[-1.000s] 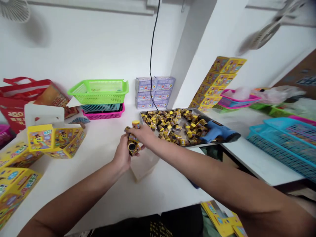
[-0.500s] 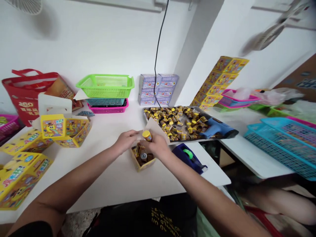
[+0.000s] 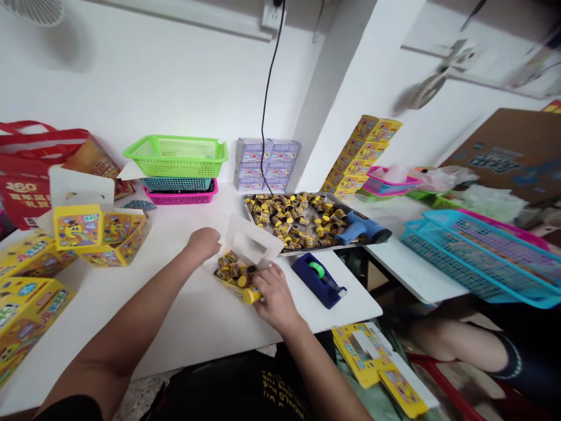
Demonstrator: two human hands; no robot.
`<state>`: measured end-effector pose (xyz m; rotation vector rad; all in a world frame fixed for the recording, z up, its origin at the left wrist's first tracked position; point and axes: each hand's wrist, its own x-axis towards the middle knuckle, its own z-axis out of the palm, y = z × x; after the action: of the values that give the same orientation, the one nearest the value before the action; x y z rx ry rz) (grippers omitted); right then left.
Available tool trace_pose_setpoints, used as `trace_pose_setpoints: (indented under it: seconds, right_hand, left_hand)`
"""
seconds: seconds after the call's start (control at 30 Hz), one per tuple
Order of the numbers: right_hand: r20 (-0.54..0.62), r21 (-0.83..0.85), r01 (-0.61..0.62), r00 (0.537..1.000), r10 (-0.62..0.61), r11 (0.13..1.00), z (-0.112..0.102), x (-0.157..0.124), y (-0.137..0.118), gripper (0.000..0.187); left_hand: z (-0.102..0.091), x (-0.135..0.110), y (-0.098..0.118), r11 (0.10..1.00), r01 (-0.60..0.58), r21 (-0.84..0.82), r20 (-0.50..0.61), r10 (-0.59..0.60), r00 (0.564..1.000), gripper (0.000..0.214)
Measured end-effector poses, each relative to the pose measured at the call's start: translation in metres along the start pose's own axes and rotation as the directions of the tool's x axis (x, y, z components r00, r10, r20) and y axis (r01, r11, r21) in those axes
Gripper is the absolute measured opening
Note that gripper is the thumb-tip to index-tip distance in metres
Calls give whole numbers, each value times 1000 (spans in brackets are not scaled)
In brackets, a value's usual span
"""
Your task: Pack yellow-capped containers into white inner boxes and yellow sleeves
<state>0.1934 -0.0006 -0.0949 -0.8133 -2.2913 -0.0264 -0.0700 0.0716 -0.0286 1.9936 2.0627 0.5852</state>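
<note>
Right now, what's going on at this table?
A person's right hand pinches a yellow-capped bottle at the near edge of an open yellow box partly filled with similar bottles. The left hand rests against the box's far side. A metal tray of more bottles sits behind, a blue tape dispenser to the right.

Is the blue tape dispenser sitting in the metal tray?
No, the tape dispenser rests on the white table, just outside the tray on its near side.

left hand (image 3: 202, 242) at open box (image 3: 248, 241) | right hand (image 3: 274, 295) grips small bottle (image 3: 250, 295) at its near edge
</note>
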Motion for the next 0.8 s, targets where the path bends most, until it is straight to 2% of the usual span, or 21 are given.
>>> trace_pose_setpoints:
  seconds: [0.1, 0.17, 0.23, 0.3, 0.43, 0.6, 0.7, 0.8]
  right_hand:
    - [-11, 8, -2, 1000, 2, 1000, -8, -7, 17, 44]
    - [-43, 42, 31, 999, -29, 999, -7, -12, 23, 45]
    - [-87, 89, 63, 995, -56, 994, -1, -16, 25, 39]
    - [-128, 126, 80, 990, -64, 989, 4, -21, 24, 32]
    - [-164, 131, 98, 984, -76, 987, 9, -40, 17, 22]
    - [-238, 64, 75, 970, -58, 995, 14, -65, 4, 15]
    - [-284, 38, 68, 957, -55, 997, 12, -63, -1, 12]
    - [-308, 80, -9, 951, 33, 997, 6, -53, -2, 18]
  left_hand:
    - [2, -19, -25, 954, 159, -253, 48, -152, 987, 52]
    - [13, -27, -35, 821, 274, -501, 111, -252, 961, 55]
    - [29, -30, -37, 644, 289, -708, 187, -223, 957, 66]
    - [43, -29, -33, 475, 273, -837, 246, -119, 962, 70]
    - [57, -29, -20, 289, 305, -908, 311, -23, 950, 63]
    - [58, -52, -6, 39, 356, -934, 358, 63, 932, 62]
    - [58, -66, 2, -24, 255, -967, 256, -42, 966, 52]
    - [55, -71, 1, 3, 81, -997, 78, -225, 971, 42]
